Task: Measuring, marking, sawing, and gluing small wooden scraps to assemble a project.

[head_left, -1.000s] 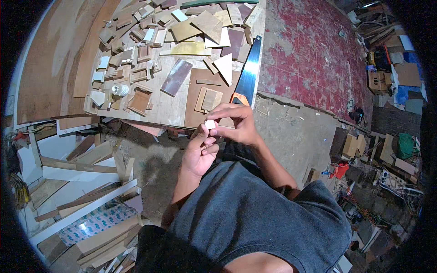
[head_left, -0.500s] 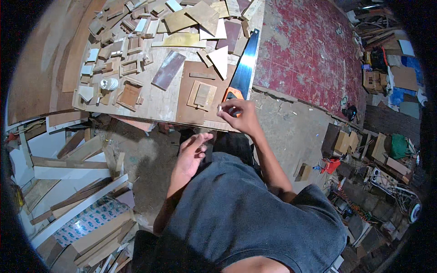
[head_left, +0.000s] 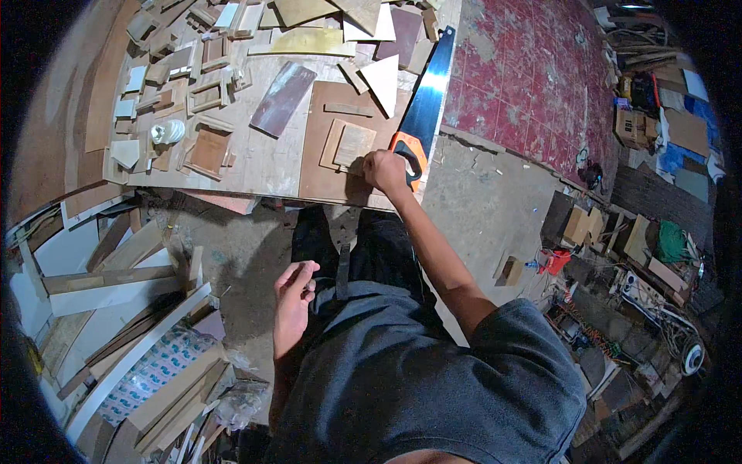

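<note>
One view only, from the head camera. Right hand (head_left: 384, 170) is extended to the near edge of the workbench (head_left: 263, 166), fingers curled together against the near corner of a small square wood piece (head_left: 355, 145) that lies on a larger brown board (head_left: 328, 166); whether the fingers actually pinch that piece cannot be told. Just right of the hand lies a handsaw (head_left: 423, 108), its orange-and-black handle touching or nearly touching the knuckles, blade running away toward the far right. Left hand (head_left: 294, 298) hangs low near the body, well apart from the bench, fingers loosely bent and holding nothing. Offcuts (head_left: 193, 69) and a white roll of tape (head_left: 166, 133) crowd the left and far parts of the bench. Judgement: the small piece should be seated flat and square on the board, and the idle hand brought up to steady the board at its left edge. The saw handle sits close enough to be knocked; moving it aside is advisable.
</note>
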